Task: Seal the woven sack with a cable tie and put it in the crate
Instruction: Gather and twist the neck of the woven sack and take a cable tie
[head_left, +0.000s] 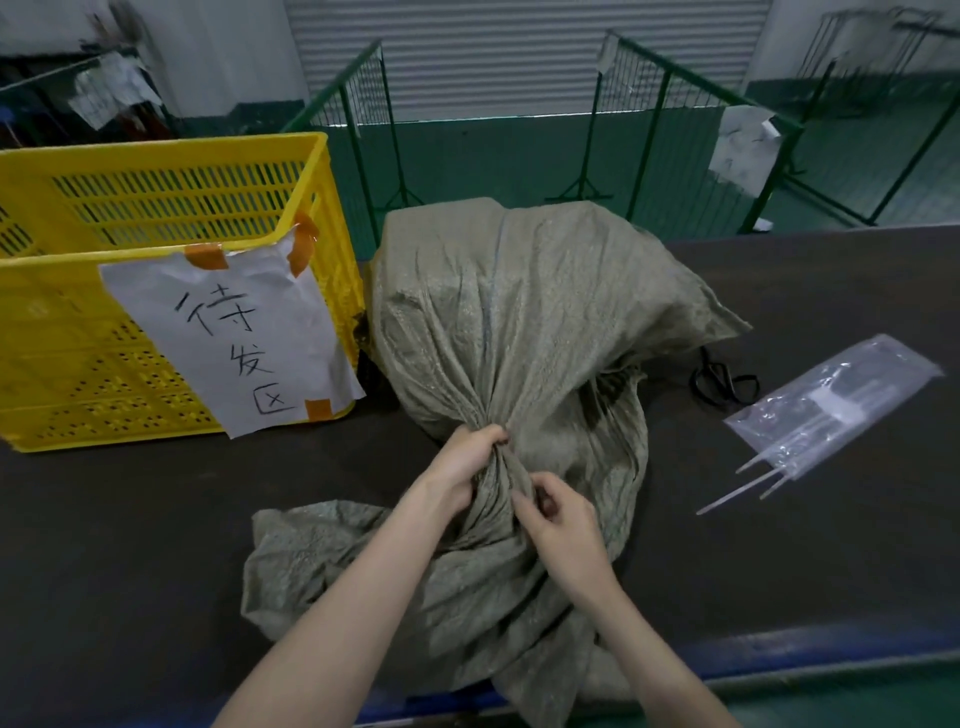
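A full grey-green woven sack (519, 312) lies on the dark table (104, 545), its loose mouth spread toward me. My left hand (462, 462) is shut around the gathered neck of the sack. My right hand (558, 519) pinches the twisted fabric just below that grip. The yellow slatted crate (156, 208) stands at the left, touching the sack, with a handwritten paper sign (228, 338) taped to its front. White cable ties (753, 480) stick out of a clear plastic bag (841, 400) at the right. No tie is visible around the neck.
Black scissors (719, 387) lie beside the sack, near the plastic bag. Green wire fence panels (649, 93) stand behind the table. The table's blue front edge (779, 670) runs close to me.
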